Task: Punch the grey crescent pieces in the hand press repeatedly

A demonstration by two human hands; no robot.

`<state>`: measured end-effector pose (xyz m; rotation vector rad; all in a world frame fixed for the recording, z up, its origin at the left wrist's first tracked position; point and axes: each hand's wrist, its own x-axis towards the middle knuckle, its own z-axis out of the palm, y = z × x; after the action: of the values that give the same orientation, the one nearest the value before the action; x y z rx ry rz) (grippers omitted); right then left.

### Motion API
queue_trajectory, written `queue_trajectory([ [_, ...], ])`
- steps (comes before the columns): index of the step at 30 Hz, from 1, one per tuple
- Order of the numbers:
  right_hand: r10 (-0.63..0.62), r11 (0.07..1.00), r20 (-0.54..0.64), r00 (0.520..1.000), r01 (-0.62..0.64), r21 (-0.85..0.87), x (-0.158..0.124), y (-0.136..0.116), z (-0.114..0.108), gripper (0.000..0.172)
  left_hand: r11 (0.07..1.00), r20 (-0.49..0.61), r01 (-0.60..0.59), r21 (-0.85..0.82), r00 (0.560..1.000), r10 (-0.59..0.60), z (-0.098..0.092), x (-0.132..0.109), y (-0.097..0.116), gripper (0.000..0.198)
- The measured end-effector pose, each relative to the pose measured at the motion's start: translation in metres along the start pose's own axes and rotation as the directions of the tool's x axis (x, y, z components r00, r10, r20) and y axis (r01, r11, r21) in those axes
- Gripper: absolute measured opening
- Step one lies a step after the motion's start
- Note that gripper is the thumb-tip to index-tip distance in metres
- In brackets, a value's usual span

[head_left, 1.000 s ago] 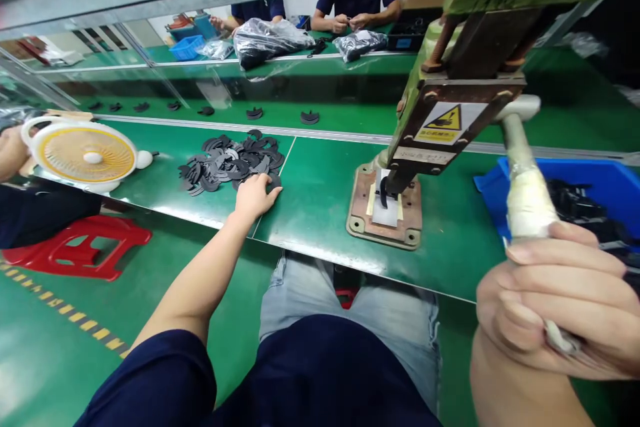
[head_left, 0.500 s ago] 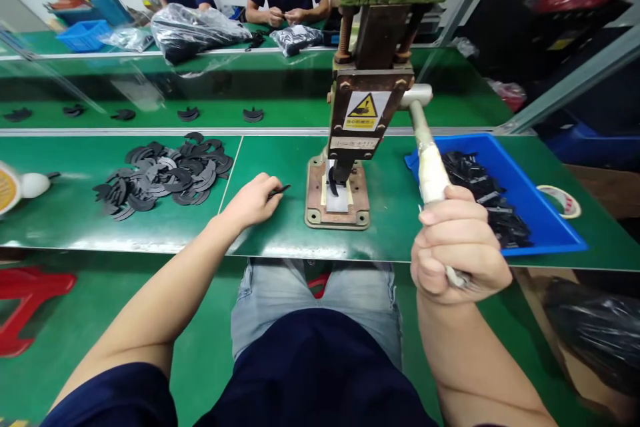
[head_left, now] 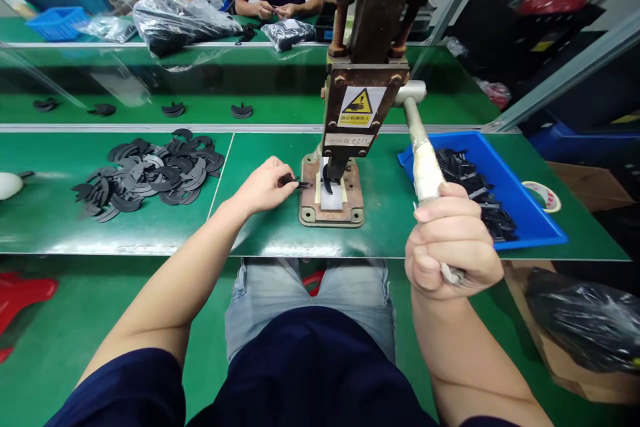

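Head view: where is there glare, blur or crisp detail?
Head view: glare whitens the green tabletop near its front edge; the red stool, lower left, is blurred; the warning label is crisp; the black part in the left hand shows little detail.

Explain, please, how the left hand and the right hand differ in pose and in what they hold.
The left hand pinches a dark piece; the right hand wraps the lever in a fist. The left hand is beside the press base, while the right hand appears in front of the blue bin and looks larger. Both are bare and gripping something.
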<state>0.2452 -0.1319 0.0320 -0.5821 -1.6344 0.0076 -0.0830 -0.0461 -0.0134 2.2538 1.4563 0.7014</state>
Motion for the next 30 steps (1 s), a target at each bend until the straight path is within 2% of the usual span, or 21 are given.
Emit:
queue_trajectory([
  [2,-0.075,0.996,-0.018,0.997,0.076,0.051,0.004,-0.001,0.003,0.029,0.990,0.082,-0.034,0.134,0.996,0.023,-0.008,0.003,0.007,0.010],
  [5,-0.117,0.990,-0.059,0.991,0.121,0.069,0.007,0.000,0.007,0.029,0.994,0.187,0.027,0.107,0.981,-0.047,-0.001,0.010,0.017,0.010],
  [8,-0.124,0.990,-0.064,0.990,0.128,0.063,0.007,0.002,0.007,0.032,0.978,0.145,0.174,-0.117,0.977,-0.157,0.021,0.019,0.016,0.024],
  [10,-0.118,0.991,-0.056,0.991,0.121,0.054,0.007,0.003,0.006,0.033,0.919,0.117,0.251,-0.305,0.967,-0.225,0.034,0.024,0.009,0.030],
  [12,-0.116,0.992,-0.056,0.992,0.119,0.049,0.008,0.004,0.006,0.035,0.851,0.121,0.286,-0.441,0.958,-0.260,0.043,0.029,0.001,0.032],
  [15,-0.142,0.987,-0.114,0.983,0.150,0.060,0.009,0.007,0.013,0.038,0.803,0.160,0.274,-0.529,0.962,-0.222,0.048,0.035,-0.006,0.038],
  [18,-0.188,0.974,-0.222,0.957,0.210,0.081,0.010,0.011,0.023,0.038,0.815,0.192,0.243,-0.526,0.967,-0.165,0.049,0.040,-0.007,0.039],
  [21,-0.206,0.967,-0.290,0.935,0.240,0.088,0.011,0.014,0.030,0.038,0.847,0.178,0.224,-0.483,0.972,-0.155,0.049,0.044,-0.005,0.036],
  [26,-0.190,0.971,-0.322,0.927,0.227,0.080,0.012,0.015,0.031,0.049,0.876,0.158,0.210,-0.433,0.975,-0.155,0.047,0.045,-0.004,0.029],
  [30,-0.176,0.973,-0.333,0.926,0.214,0.082,0.013,0.014,0.032,0.052,0.839,0.202,0.245,-0.486,0.965,-0.165,0.045,0.047,-0.004,0.030],
])
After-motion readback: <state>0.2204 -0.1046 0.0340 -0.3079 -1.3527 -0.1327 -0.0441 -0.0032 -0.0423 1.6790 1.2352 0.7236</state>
